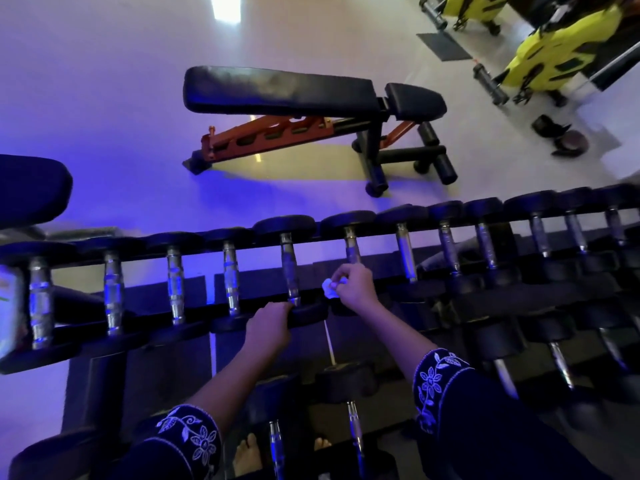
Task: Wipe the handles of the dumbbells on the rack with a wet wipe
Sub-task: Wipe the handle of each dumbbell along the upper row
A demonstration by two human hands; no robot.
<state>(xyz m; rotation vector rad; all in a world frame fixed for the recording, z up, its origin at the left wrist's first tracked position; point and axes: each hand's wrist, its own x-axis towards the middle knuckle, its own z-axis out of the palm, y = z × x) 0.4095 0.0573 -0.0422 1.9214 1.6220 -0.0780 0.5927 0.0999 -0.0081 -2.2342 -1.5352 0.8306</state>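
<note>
A long rack (398, 299) carries a row of black dumbbells with shiny metal handles. My right hand (355, 285) pinches a small white wet wipe (329, 288) at the near end of one dumbbell handle (352, 250), whose lower part it hides. My left hand (269, 324) grips the near black head (308, 312) of the neighbouring dumbbell, whose handle (290, 268) is bare. Both forearms come from dark embroidered sleeves.
A black adjustable bench (294, 95) with an orange frame stands on the floor beyond the rack. Another padded seat (31, 188) is at the left. A lower tier holds more dumbbells (353, 420). Yellow machines (561, 53) stand at far right. Bare feet (247, 455) show below.
</note>
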